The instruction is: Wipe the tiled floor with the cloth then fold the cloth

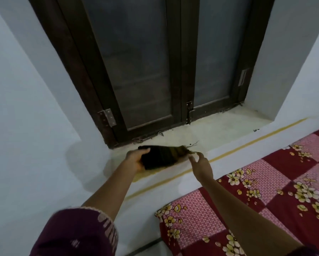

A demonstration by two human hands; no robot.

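Above the window ledge (pixel 219 130), the left hand (pixel 136 160) grips the dark cloth (pixel 164 157) at its nine o'clock end; the frayed three o'clock end lies just beside the right hand (pixel 200 162), whose fingers are loosely parted.

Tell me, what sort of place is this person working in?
Probably a bedroom in a home. A red and pink flowered quilt covers what looks like a bed on the right, and a dark wood-framed window with frosted panes sits in a recess of the pale wall.
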